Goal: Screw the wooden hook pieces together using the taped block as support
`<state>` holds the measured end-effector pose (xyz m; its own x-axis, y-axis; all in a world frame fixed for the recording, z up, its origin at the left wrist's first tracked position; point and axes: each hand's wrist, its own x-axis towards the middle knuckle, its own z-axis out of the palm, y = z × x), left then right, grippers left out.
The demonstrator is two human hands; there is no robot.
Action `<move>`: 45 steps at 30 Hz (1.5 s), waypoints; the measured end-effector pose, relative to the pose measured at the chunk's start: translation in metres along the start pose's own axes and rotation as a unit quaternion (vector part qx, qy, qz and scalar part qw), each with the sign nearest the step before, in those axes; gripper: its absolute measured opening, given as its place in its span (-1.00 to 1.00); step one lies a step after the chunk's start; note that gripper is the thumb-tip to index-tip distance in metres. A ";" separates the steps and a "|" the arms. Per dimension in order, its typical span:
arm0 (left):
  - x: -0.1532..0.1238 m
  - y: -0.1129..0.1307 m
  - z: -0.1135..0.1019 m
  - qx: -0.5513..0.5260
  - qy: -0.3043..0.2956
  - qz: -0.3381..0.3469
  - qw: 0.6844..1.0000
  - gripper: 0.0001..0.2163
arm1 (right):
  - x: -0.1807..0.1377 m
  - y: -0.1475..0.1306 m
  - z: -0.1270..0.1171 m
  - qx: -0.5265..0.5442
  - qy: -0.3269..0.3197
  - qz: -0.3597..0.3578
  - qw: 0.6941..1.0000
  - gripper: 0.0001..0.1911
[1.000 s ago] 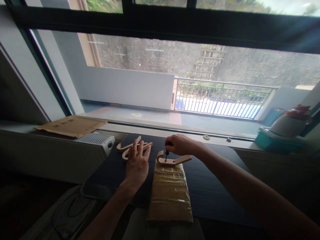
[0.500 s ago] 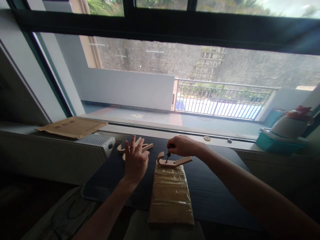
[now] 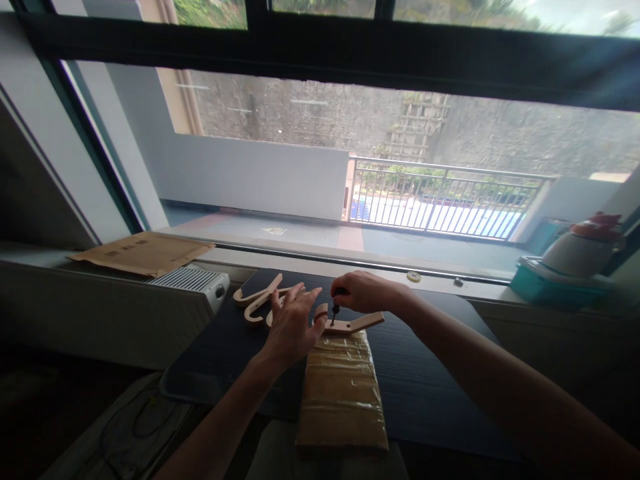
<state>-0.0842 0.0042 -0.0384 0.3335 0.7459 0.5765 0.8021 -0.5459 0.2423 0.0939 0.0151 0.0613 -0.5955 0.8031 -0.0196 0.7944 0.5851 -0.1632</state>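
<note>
My right hand (image 3: 363, 291) is closed around the dark handle of a small screwdriver (image 3: 335, 313). Its thin shaft points down at a hole in a pale wooden hook (image 3: 367, 322). That hook lies across the far end of a tape-wrapped brown block (image 3: 345, 393), its curled end to the left and its straight arm slanting up to the right. My left hand (image 3: 293, 327) has its fingers spread, with the thumb beside the curled end; whether it touches is unclear. Behind that hand lie several similar wooden hooks (image 3: 255, 308), partly covered by the fingers.
A dark table (image 3: 425, 373) stands below the window. On the left, a brown envelope (image 3: 145, 253) rests over a white radiator (image 3: 193, 283). A small roll of tape (image 3: 413, 276) and a small metal object (image 3: 459, 282) lie on the sill, with a teal box (image 3: 555, 283) farther right.
My left hand has moved right from the loose hooks to the curled end of the hook on the block. My right hand stays almost in place with the screwdriver.
</note>
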 end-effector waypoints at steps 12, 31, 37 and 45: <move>-0.001 0.007 0.003 0.028 -0.051 0.038 0.998 -0.64 | 0.002 -0.011 0.004 -0.057 0.034 0.049 0.997 -0.72; -0.008 0.006 0.013 0.055 -0.031 0.008 0.998 -0.71 | 0.008 -0.009 0.007 -0.056 0.039 0.057 0.996 -0.73; -0.008 0.008 0.013 0.061 -0.032 0.001 0.998 -0.70 | 0.003 -0.006 -0.004 -0.043 0.001 0.013 0.999 -0.77; -0.008 0.010 0.014 0.059 -0.031 -0.006 0.998 -0.71 | 0.006 0.000 0.006 -0.019 0.025 0.051 0.998 -0.76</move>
<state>-0.0721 -0.0020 -0.0516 0.3508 0.7762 0.5239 0.8573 -0.4913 0.1538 0.0903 0.0193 0.0556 -0.5052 0.8629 0.0144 0.8553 0.5028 -0.1253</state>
